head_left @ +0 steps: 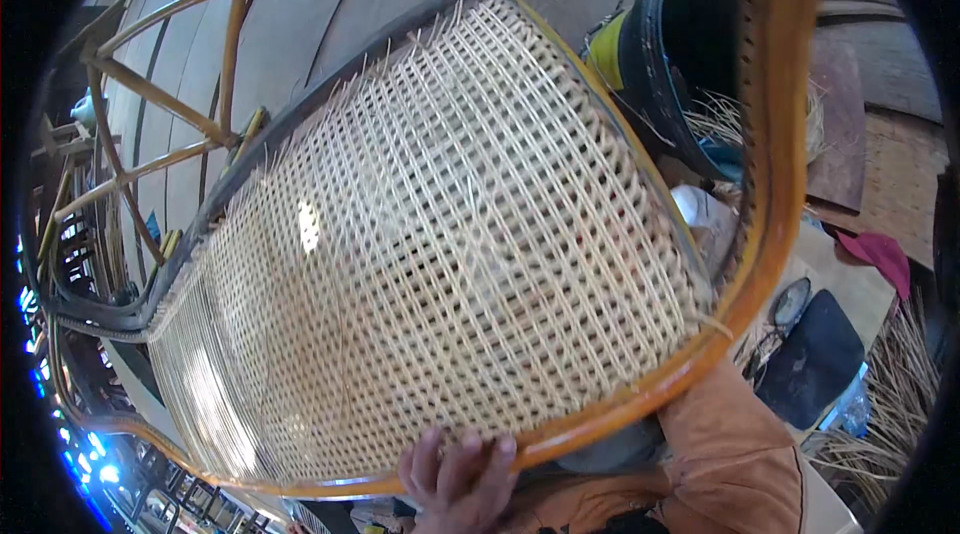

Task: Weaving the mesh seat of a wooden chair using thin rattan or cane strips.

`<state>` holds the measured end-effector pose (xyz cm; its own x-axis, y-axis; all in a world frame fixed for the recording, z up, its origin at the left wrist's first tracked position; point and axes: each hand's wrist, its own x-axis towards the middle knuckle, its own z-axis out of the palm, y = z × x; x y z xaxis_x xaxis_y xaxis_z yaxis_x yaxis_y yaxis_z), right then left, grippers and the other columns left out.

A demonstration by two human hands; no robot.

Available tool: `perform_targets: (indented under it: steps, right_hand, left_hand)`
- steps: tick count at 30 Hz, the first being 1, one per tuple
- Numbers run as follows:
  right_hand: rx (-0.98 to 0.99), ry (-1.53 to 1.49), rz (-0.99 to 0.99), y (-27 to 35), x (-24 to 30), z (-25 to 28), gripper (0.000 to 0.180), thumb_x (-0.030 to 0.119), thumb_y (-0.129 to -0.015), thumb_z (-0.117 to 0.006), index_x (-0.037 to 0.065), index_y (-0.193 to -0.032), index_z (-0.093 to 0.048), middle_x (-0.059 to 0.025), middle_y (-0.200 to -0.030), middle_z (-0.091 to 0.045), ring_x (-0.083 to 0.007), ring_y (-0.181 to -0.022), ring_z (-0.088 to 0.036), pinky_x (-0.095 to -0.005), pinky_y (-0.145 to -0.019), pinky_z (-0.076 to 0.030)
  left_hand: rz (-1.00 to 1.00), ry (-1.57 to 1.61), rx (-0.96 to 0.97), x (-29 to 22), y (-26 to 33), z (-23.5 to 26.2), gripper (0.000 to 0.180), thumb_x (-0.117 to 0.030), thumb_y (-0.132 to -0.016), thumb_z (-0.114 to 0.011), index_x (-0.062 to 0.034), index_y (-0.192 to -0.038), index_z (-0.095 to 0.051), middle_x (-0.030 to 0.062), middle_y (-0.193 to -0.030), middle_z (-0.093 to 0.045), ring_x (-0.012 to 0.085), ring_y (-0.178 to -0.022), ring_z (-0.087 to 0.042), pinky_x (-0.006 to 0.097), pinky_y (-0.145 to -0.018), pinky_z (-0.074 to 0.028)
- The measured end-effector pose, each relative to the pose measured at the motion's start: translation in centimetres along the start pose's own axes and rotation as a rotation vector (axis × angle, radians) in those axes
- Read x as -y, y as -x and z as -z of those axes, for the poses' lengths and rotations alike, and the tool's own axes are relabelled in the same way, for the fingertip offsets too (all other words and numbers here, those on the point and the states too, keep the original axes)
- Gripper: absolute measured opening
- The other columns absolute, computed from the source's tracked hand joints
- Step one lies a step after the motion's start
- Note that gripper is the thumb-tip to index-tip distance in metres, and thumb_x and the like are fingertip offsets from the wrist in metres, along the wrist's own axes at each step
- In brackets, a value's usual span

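A woven cane panel (400,264) fills the middle of the view, stretched in a curved chair frame (590,424) of glossy orange-brown wood. Short cane ends stick up along its dark far edge. My left hand (455,474) is at the near rim, its fingers curled over the wood and the edge of the weave. An orange-brown sleeve (730,434) on my right side reaches up to the frame and passes behind it. My right hand is hidden behind the panel. Near the right corner, a cane strand (712,322) lies across the rim.
A black bucket (655,64) holding cane strips stands beyond the panel. At right lie a dark pad (815,359), a red cloth (880,256) and loose cane strips (900,384). A pole framework (235,54) rises at upper left over floor planks (310,24).
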<state>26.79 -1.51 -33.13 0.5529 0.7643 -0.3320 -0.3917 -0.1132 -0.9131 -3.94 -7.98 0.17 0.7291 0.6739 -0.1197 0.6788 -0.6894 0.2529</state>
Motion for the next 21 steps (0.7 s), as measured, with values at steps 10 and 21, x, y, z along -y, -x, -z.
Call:
perform_targets:
  steps: [10, 21]
  right_hand:
    - [0.066, 0.094, -0.056, -1.8, -3.6, -3.8, 0.025, 0.011, -0.087, -0.056, 0.002, -0.11, -0.058, -0.0082, -0.1, -0.063, -0.0207, -0.098, -0.057, -0.0316, -0.087, -0.044]
    - [0.156, 0.203, -0.013, -1.0, -1.7, -8.1, 0.025, 0.012, -0.087, -0.056, 0.002, -0.109, -0.058, -0.0074, -0.098, -0.064, -0.0208, -0.096, -0.057, -0.0318, -0.087, -0.044]
  left_hand:
    - [0.09, 0.083, -0.04, 1.0, 0.8, -0.4, 0.027, -0.033, -0.078, -0.066, -0.0223, -0.101, -0.056, 0.0078, -0.124, -0.045, 0.0381, -0.125, -0.034, 0.053, -0.101, -0.027]
    - [0.058, 0.003, -0.063, 0.8, 0.8, -0.5, 0.031, -0.025, -0.077, -0.068, -0.0213, -0.106, -0.057, 0.0068, -0.125, -0.045, 0.0372, -0.126, -0.034, 0.054, -0.101, -0.027]
